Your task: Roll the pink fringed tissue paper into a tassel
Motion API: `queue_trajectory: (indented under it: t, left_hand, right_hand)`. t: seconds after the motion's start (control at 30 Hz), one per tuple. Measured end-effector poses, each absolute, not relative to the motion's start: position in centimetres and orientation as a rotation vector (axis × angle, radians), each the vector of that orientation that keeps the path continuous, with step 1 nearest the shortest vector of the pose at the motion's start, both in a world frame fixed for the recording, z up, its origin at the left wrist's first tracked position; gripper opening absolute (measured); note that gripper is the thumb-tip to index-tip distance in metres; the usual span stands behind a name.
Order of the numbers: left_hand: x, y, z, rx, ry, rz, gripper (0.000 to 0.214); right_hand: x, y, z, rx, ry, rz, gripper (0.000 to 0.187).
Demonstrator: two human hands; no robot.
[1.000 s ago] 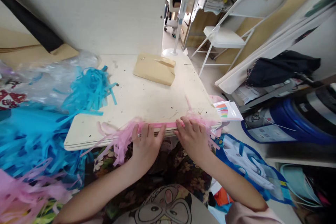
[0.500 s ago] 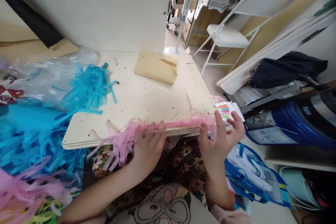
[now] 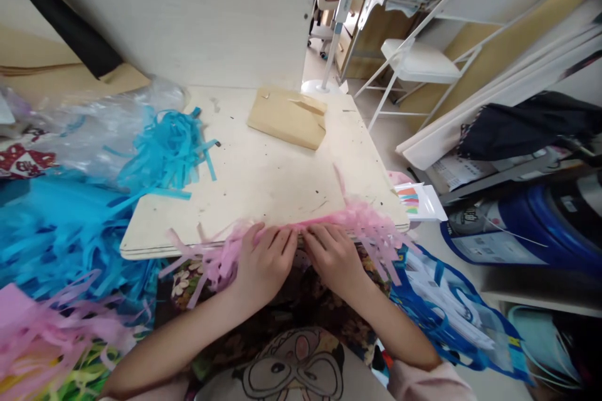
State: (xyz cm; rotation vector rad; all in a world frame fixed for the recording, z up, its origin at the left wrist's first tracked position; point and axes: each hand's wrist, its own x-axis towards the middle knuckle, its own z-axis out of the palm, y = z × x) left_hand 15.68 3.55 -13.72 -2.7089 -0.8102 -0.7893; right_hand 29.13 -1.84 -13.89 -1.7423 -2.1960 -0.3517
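Flaring into frayed fringe at both ends, a thin-rolled pink tissue-paper strip (image 3: 336, 218) lies under the left hand (image 3: 264, 263) and right hand (image 3: 335, 261), fingers bent over it, clamping unclear.

The right hand (image 3: 333, 260) was up with fingers spread, at the lower right. Now it has come down on the pink fringe (image 3: 374, 224), just beside the left hand (image 3: 264, 263), lower middle.

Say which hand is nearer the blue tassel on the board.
Left: the left hand is below and right of the blue tassel in view; the right hand, farther right.
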Motion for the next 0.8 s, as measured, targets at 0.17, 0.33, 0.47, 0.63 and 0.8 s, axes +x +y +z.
queue_trajectory:
  t: [0.17,0.33,0.47,0.63,0.8]
  left_hand:
    - [15.5,4.1,-13.5,-2.761,-0.811,-0.807,0.013]
    - [15.7,4.1,-13.5,-2.752,-0.876,-0.813,0.012]
    - [15.9,4.0,-13.4,-2.749,-0.969,-0.685,0.011]
    - [15.4,3.9,-13.3,-2.714,-1.001,-0.648,0.011]
    - [15.4,4.5,-12.8,-2.716,-0.957,-0.589,0.009]
  right_hand:
    - [29.6,-1.3,-13.4,-1.651,-2.328,-0.254,0.019]
    - [29.6,-0.8,-13.3,-1.646,-2.327,-0.189,0.019]
    - [29.4,-0.8,-13.0,-1.746,-2.359,-0.320,0.018]
    - [29.8,-0.9,-12.6,-1.716,-2.473,-0.511,0.020]
    - [30.9,-1.2,-12.5,-1.738,-2.529,-0.563,0.016]
